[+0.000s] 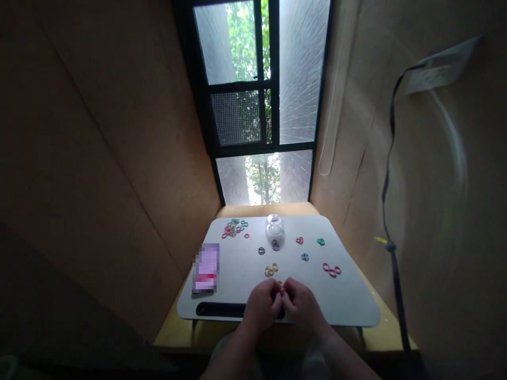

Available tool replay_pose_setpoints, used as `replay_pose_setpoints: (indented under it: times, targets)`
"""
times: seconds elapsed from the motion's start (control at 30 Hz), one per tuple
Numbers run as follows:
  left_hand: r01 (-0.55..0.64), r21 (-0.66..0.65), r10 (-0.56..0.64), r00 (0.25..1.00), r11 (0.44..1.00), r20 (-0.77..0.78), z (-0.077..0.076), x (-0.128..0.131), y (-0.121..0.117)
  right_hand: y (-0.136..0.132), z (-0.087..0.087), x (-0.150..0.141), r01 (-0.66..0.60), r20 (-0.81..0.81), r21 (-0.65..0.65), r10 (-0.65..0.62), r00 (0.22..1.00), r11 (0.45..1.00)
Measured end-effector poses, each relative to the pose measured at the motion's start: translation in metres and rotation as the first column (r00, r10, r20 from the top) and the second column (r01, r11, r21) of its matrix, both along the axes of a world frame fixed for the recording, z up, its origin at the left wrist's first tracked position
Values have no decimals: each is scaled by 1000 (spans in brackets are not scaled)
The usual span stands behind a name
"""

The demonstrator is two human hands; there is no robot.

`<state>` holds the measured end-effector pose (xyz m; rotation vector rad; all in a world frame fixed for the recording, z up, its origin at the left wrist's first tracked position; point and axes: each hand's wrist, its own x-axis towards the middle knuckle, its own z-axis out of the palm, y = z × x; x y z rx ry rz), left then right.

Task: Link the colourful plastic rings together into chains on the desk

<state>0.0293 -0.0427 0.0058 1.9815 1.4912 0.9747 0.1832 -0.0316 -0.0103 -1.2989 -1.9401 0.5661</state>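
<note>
My left hand [263, 303] and my right hand [301, 303] meet near the front of a white lap table [237, 264]. Their fingers are closed, fingertips together, on a small orange-red hair tie [281, 289], mostly hidden by the fingers. Just beyond them lies a group of yellow hair ties [270, 271]. Further groups are sorted by colour: pink hair ties [331, 270], blue hair ties [304, 257], red hair ties [299, 240], green hair ties [320, 241], purple hair ties [275, 245] and dark hair ties [261, 250]. A mixed-colour pile of hair ties [233, 228] sits at the back left.
A clear, rounded container [274, 228] stands at the back middle. On the left lies a flat, pixelated phone-like object [206, 268]. A black slot [219, 309] runs along the front edge. Walls rise on both sides; a dark cable [388, 184] hangs at right, and a window [261, 105] is ahead.
</note>
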Motion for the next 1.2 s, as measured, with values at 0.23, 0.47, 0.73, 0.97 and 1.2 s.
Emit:
replay_pose_setpoints:
  times: [0.23, 0.47, 0.73, 0.97, 1.2]
  targets:
    - [-2, -3, 2, 999, 1000, -46, -2, 2, 2, 1, 2, 1, -14, -24, 0, 14, 1000, 1000]
    - [-14, -3, 13, 991, 1000, -136, -2, 7, 2, 0, 8, 4, -46, -59, 15, 47, 997, 999]
    - [20, -20, -23, 991, 1000, -135, -1, 9, 10, 5, 9, 5, -16, -89, 12, 17, 996, 1000]
    - [5, -37, -6, 1000, 999, -23, 2, 7, 12, 7, 12, 7, -40, -108, -16, 38, 993, 999]
    - [-6, -24, 6, 1000, 1000, -5, 2, 6, 11, 4, 14, 5, -33, -99, -20, 31, 995, 999]
